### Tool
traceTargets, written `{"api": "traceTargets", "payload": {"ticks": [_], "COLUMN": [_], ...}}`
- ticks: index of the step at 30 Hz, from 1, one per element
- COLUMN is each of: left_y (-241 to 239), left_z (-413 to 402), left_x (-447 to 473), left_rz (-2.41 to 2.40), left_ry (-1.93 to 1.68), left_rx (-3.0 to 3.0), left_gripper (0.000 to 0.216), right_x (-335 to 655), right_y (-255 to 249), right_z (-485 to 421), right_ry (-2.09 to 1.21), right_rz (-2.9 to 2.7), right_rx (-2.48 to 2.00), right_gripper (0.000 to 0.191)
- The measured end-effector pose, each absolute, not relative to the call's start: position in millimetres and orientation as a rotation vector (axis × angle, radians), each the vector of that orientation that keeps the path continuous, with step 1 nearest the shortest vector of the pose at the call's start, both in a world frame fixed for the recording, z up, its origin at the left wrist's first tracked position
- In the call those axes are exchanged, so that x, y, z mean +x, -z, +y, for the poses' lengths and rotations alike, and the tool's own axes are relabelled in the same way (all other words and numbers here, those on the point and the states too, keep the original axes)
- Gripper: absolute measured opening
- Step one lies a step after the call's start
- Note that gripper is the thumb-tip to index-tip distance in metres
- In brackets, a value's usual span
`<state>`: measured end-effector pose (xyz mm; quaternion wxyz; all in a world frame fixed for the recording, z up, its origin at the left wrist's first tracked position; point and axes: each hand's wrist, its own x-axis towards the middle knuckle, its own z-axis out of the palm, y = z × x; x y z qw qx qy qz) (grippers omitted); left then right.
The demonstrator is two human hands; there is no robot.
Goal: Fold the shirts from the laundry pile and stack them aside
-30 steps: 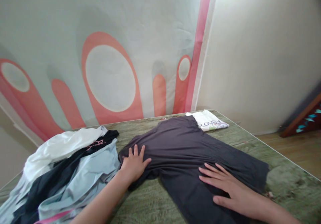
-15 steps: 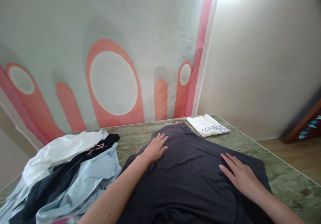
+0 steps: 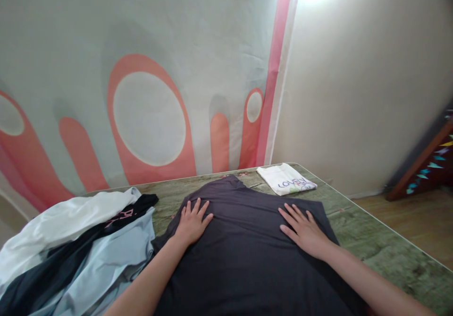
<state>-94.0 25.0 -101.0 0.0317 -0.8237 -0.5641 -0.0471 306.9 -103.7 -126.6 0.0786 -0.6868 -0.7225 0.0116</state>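
Note:
A dark grey garment (image 3: pixel 244 254) lies spread flat on the green-covered table (image 3: pixel 371 240) right in front of me. My left hand (image 3: pixel 193 221) rests palm down on its upper left part, fingers spread and holding nothing. On the garment's upper right part lies my right hand (image 3: pixel 304 228), also flat with its fingers apart. Both forearms reach across the cloth from the near edge.
A loose heap of clothes (image 3: pixel 74 250), white, black and pale blue, fills the table's left side. A folded white shirt with lettering (image 3: pixel 286 180) lies at the far right corner. A pink and grey patterned backdrop (image 3: pixel 148 84) hangs behind. Wooden floor (image 3: pixel 417 221) shows at right.
Both hands slid over the dark garment, the left from its left sleeve up to the top, then both toward the middle. The cloth now lies flatter and more squared.

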Motion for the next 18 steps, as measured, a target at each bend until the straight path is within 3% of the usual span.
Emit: {"api": "traceTargets", "payload": {"ticks": [10, 18], "left_y": [91.3, 80.2], "left_z": [-41.2, -79.1], "left_x": [-97.7, -104.2], "left_rz": [-1.812, -1.834], "left_ry": [-0.123, -0.202], "left_rx": [-2.251, -2.28], "left_gripper": [0.068, 0.068], "right_x": [304.1, 290.5], "right_y": [116.5, 113.3], "right_z": [-77.1, -108.7], "right_ry": [-0.121, -0.191], "right_rz": [-2.318, -2.319], "right_rx": [-1.871, -1.802], "right_gripper": [0.06, 0.059]}}
